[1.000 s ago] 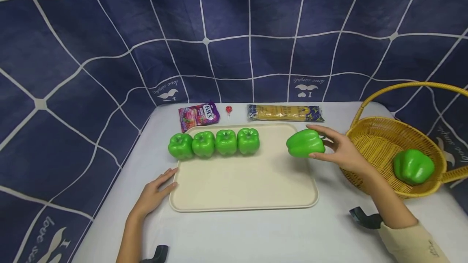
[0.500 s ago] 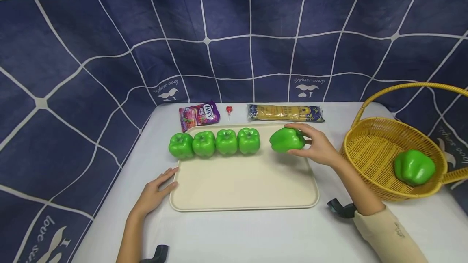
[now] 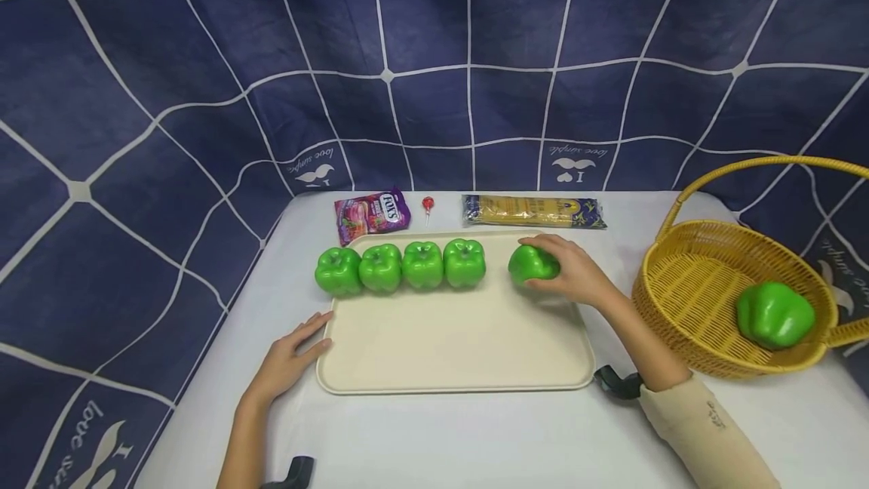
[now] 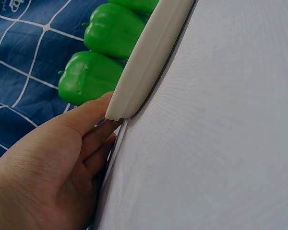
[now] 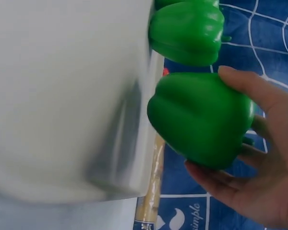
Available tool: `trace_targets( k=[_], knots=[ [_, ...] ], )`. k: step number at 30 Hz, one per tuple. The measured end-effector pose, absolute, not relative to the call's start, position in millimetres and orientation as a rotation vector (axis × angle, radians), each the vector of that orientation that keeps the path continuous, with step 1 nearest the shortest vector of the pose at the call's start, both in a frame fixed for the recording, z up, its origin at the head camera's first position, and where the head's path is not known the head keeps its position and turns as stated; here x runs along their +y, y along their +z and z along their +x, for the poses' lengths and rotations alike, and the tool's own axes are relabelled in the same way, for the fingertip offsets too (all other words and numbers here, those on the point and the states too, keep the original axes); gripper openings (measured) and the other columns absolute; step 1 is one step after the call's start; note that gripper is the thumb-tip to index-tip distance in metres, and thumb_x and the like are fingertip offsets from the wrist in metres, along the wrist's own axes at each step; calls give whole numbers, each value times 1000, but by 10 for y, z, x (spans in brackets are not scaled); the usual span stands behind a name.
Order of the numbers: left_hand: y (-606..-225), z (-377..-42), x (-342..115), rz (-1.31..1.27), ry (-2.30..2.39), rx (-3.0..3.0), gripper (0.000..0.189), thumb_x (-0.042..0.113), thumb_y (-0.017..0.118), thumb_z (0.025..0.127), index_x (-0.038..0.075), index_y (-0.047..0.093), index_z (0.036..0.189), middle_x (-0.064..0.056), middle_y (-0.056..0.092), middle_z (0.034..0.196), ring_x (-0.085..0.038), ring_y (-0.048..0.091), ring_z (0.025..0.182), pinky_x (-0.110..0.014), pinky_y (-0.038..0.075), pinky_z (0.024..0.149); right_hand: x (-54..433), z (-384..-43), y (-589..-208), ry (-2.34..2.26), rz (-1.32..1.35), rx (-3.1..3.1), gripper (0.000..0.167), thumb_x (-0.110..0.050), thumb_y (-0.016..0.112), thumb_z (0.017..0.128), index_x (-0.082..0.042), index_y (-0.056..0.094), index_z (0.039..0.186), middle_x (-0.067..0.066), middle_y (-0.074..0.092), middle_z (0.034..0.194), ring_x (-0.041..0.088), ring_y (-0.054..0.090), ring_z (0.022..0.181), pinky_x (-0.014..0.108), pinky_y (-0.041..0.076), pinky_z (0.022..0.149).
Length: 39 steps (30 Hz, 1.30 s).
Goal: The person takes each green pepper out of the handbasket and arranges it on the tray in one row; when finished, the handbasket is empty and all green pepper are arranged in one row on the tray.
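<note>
My right hand (image 3: 566, 270) grips a green bell pepper (image 3: 532, 264) by its stem end, over the right part of a cream tray (image 3: 448, 353). In the right wrist view, the pepper (image 5: 199, 117) sits between thumb and fingers, its rounded bottom facing the tray; whether it touches the tray I cannot tell. Left of it, several green bell peppers (image 3: 422, 265) stand stem up in a row along the tray's back, the leftmost one (image 3: 338, 272) overlapping the left edge. My left hand (image 3: 281, 364) rests with extended fingers at the tray's left rim, also seen touching the tray corner (image 4: 129, 98).
A yellow wicker basket (image 3: 658, 330) with an arched handle stands at the right, holding one green bell pepper (image 3: 774, 314). Behind the tray lie a purple candy bag (image 3: 372, 216), a red lollipop (image 3: 428, 204) and a pack of spaghetti (image 3: 532, 211). Blue curtains surround the table.
My right hand has carried the pepper leftward from the tray's right edge, towards the row, and turned its stem end upward. My left hand has stayed at the rim.
</note>
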State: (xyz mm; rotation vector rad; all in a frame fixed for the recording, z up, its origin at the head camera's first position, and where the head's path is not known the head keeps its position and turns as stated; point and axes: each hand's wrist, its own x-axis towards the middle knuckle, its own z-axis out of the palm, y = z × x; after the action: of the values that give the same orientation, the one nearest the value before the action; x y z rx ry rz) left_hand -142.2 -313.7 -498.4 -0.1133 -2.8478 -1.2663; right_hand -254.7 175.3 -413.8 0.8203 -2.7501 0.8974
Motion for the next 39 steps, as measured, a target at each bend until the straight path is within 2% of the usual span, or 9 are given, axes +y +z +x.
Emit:
trace_targets(
  k=[7, 16, 19, 22, 26, 30, 39],
  knots=[
    [-4969, -1421, -3137, -114, -1262, -2846, 52, 44, 61, 87, 24, 50, 134, -13, 36, 144, -35, 27, 133, -58, 21, 106, 1723, -2542, -4091, 788, 787, -2900, 78, -37, 84, 65, -20, 50, 133, 17, 45, 133, 39, 45, 112, 57, 44, 86],
    [-4976, -1418, -3129, -119, -1248, -2845, 51, 41, 61, 88, 21, 51, 133, -15, 37, 143, -38, 28, 132, -58, 21, 106, 1722, -2578, -4024, 692, 903, -2955, 86, -15, 85, 62, -18, 45, 138, 16, 47, 126, 34, 45, 105, 53, 45, 85],
    [-4978, -1414, -3130, -118, -1249, -2853, 51, 41, 60, 88, 22, 51, 134, -15, 36, 143, -38, 27, 133, -57, 21, 106, 1694, -2607, -4029, 707, 886, -2958, 85, -17, 84, 62, -17, 45, 137, 16, 49, 127, 32, 45, 103, 51, 45, 84],
    [-4975, -1412, -3130, -122, -1251, -2854, 51, 42, 60, 88, 22, 51, 134, -16, 36, 143, -38, 27, 133, -58, 21, 105, 1653, -2642, -4055, 784, 876, -2934, 83, -19, 84, 63, -10, 45, 135, 16, 51, 127, 32, 46, 103, 51, 44, 86],
    [-4969, -1410, -3126, -132, -1256, -2853, 51, 42, 60, 88, 22, 50, 134, -16, 36, 143, -39, 27, 133, -59, 21, 105, 1609, -2695, -4111, 894, 884, -2896, 80, -21, 84, 65, -5, 46, 132, 15, 54, 122, 30, 49, 100, 44, 47, 81],
    [-4970, -1410, -3125, -132, -1251, -2855, 52, 43, 60, 88, 22, 51, 134, -16, 36, 143, -38, 28, 132, -59, 21, 105, 1592, -2732, -4156, 960, 904, -2876, 80, -22, 84, 66, -5, 45, 134, 14, 55, 121, 26, 52, 96, 34, 52, 71],
    [-4973, -1415, -3127, -121, -1238, -2858, 51, 43, 60, 88, 22, 51, 134, -15, 37, 143, -38, 28, 132, -58, 21, 105, 1576, -2761, -4193, 1096, 926, -2848, 84, -18, 83, 68, -1, 40, 137, 19, 47, 129, 31, 55, 99, 29, 55, 70]
  ],
)
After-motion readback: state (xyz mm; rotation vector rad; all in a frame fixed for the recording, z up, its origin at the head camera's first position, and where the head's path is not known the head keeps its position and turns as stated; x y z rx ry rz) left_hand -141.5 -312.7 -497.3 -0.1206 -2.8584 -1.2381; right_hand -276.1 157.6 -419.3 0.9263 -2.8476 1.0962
